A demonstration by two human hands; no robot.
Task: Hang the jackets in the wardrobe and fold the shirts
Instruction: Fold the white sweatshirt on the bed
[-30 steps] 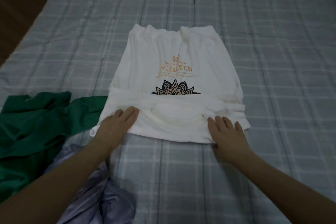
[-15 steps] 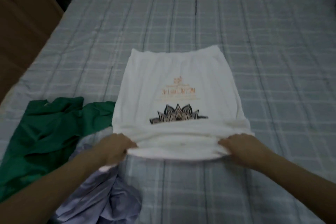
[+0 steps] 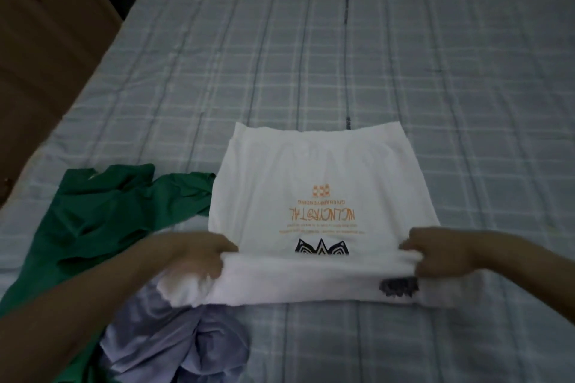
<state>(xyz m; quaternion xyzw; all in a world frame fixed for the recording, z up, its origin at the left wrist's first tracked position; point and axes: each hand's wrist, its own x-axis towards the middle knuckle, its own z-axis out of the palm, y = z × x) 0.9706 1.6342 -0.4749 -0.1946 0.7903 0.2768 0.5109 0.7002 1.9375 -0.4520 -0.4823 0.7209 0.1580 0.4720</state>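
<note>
White shirt (image 3: 314,183) at centre of checked bedsheet (image 3: 404,56), near edge lifted. Left hand (image 3: 199,253) grips fold at 9 o'clock end, right hand (image 3: 435,250) at 3 o'clock end, fingers curled round cloth. Green shirt (image 3: 109,211) at 9 o'clock, lavender garment (image 3: 174,342) at 7 o'clock.

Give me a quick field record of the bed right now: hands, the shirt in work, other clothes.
surface: bed with grey plaid sheet
shirt in work: white shirt, print side up, partly folded
left hand: left hand grips the near folded edge at its left end
right hand: right hand grips the same edge at its right end
near edge: lifted off the sheet
other clothes: green garment and lavender garment, both crumpled, left of the shirt
wardrobe: not identifiable
</note>
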